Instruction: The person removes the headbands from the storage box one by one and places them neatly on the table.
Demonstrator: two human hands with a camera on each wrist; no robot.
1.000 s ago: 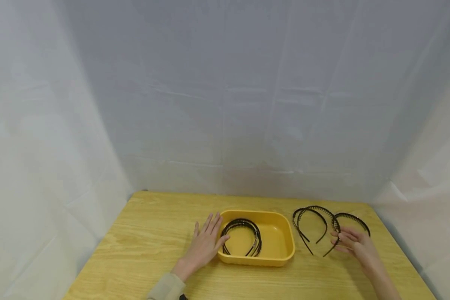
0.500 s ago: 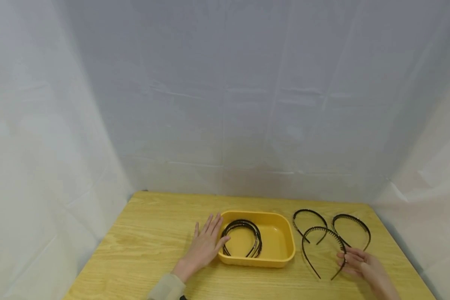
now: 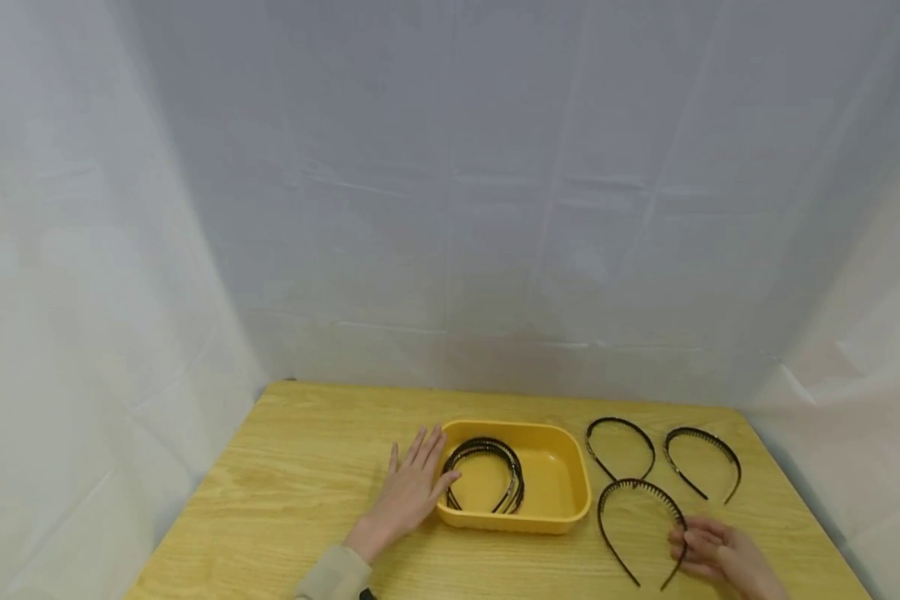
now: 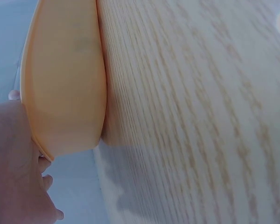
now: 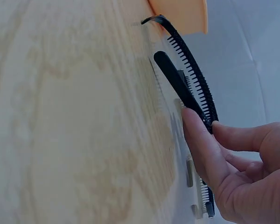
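right hand pinches a toothed headband near the table front edge, right of the yellow tray; left hand, fingers flat, steadies the tray's side.

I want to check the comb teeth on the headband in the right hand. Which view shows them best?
The right wrist view: the headband fills it, teeth distinct beside the fingers. The head view shows it small; the left wrist view shows none of it.

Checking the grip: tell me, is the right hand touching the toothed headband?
Touching: right wrist view shows the right hand pinching the toothed headband between thumb and fingers.
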